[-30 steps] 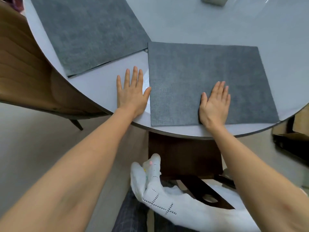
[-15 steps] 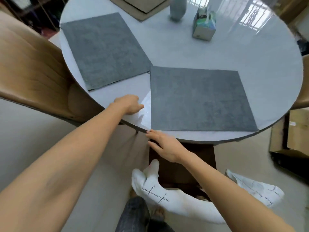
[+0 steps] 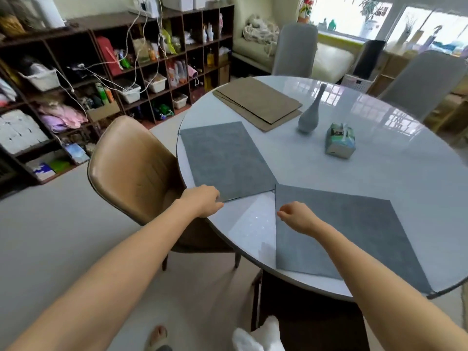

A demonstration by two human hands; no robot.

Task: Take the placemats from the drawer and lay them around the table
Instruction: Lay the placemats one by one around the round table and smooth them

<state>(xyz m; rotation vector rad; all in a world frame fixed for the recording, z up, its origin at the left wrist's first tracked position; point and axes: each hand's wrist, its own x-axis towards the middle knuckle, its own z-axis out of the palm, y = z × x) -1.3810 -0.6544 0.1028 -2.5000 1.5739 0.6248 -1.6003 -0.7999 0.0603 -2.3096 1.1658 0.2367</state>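
Both our arms reach fwd over the bench (image 3: 379, 173) edge. Left hand (image 3: 202, 201) has fingers curled, pinching the near corner of the far grey placemat (image 3: 222, 158), which lies flat by the tan chair (image 3: 131, 165). Right hand (image 3: 297, 216) hovers w/ fingers curled, holding nothing, above the left edge of the near grey placemat (image 3: 354, 239). Brown placemats (image 3: 255, 102) are stacked farther back, near the vase (image 3: 309, 117).

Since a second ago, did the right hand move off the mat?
Yes. The right hand lifted off the near mat's middle and shifted to its left edge.
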